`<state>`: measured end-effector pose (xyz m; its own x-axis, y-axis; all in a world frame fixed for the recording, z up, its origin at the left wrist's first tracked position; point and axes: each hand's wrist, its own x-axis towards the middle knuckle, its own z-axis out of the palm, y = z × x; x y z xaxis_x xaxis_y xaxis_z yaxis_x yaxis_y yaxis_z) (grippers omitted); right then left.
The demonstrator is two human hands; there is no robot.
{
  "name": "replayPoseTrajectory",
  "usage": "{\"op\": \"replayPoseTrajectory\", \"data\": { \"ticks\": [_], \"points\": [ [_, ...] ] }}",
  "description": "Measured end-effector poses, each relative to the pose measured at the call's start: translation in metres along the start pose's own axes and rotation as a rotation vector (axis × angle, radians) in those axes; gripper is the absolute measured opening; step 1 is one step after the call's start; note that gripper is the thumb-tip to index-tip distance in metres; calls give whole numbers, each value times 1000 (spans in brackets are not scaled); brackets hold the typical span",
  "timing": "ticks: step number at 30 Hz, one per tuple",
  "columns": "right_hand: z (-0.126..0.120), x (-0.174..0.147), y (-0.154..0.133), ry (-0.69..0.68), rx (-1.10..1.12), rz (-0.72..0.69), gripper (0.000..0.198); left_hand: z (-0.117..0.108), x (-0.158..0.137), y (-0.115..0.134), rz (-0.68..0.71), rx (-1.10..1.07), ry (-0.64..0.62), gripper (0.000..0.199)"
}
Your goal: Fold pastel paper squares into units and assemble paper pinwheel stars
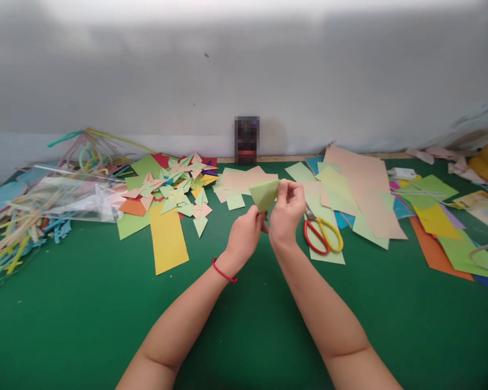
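A folded piece of light green paper (264,195) is held up above the green table, between both hands. My left hand (246,233) pinches its lower edge, thumb on top. With thumb and fingers closed, my right hand (287,208) grips the paper's upper right corner. Just right of that hand lie scissors (323,235) with one red and one yellow handle loop, on a pale green sheet (329,259). Behind the hands rest a pale pink sheet (244,180) and a small pale green square (236,202).
Folded paper pieces (183,187) are heaped at the left, near a yellow sheet (168,244). Clear plastic wrap (81,200) and paper strips (12,244) lie farther left. Coloured sheets (447,233) spread across the right. A dark upright object (246,141) stands against the wall.
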<state>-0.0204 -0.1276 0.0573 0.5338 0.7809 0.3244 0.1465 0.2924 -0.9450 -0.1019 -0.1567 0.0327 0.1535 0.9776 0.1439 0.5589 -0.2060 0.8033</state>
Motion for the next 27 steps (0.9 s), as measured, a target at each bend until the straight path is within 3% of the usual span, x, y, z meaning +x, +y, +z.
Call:
{"op": "replayPoseTrajectory", "data": {
  "ticks": [7,15,19,22,27],
  "points": [
    [-2,3,-2,7,13,-6,28,7,-3,2,48,98,-22,24],
    [-5,7,-3,-12,4,-9,27,11,-7,3,63,69,-30,24],
    [-11,6,-5,-57,-32,-28,26,2,-6,5,76,-115,-81,18],
    [-18,-2,-2,-138,-93,-28,24,1,-12,4,61,-232,-37,21],
    [-31,-17,17,-231,-223,-66,22,6,-27,-9,-134,-496,11,22]
  ]
}}
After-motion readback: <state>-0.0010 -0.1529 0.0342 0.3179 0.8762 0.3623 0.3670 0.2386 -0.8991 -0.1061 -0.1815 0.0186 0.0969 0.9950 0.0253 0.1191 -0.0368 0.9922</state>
